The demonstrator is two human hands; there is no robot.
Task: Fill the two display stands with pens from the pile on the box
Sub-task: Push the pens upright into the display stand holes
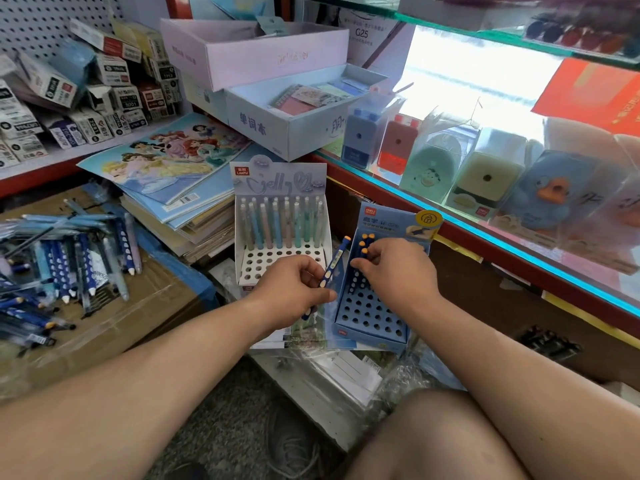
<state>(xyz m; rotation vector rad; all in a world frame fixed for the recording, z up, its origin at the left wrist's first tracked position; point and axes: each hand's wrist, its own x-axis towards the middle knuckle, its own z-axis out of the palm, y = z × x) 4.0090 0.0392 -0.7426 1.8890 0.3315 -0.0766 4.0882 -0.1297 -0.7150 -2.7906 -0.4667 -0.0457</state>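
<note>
Left hand (294, 289): is gripping a dark blue pen (337, 259) at mid-barrel, fingers curled round it. The pen is tilting, with its orange cap up and its tip showing below the palm.
Right hand (394, 268): is reaching over the blue stand (367, 336), fingertips pinching the top of a seated pen (363, 251) in the back rows.
Blue stand: is sitting just right of the left hand. Two more orange caps (367, 236) are standing behind the pinched one, and the front rows of holes are showing open.
White stand (325, 244): is standing just left of the blue stand and behind the left hand. Pastel pens (280, 223) are filling its back rows, and its front holes are showing open.
Pen pile (69, 261): is lying on the cardboard box (138, 306) towards its left edge, well apart from both hands. Blue pens, some in clear wrap, are lying crosswise.
Surroundings: a stack of picture books (166, 157) is leaning between the box and the white stand. Boxed pencil sharpeners (396, 143) are lining the glass shelf (519, 251) at the right, a duck-shaped one (550, 192) among them. Small cartons (86, 98) are crowding the left shelf.
Obstructions: the right hand is covering part of the blue stand's back rows, and the left hand is covering the white stand's front right corner.
Writing: "LANTU" (242, 170) and "Jelly" are showing on the white stand's header, "deli" (370, 212) on the blue stand's header, "G25" (361, 32) on a carton at the top, and "单词本" (252, 123) on a pale blue tray.
</note>
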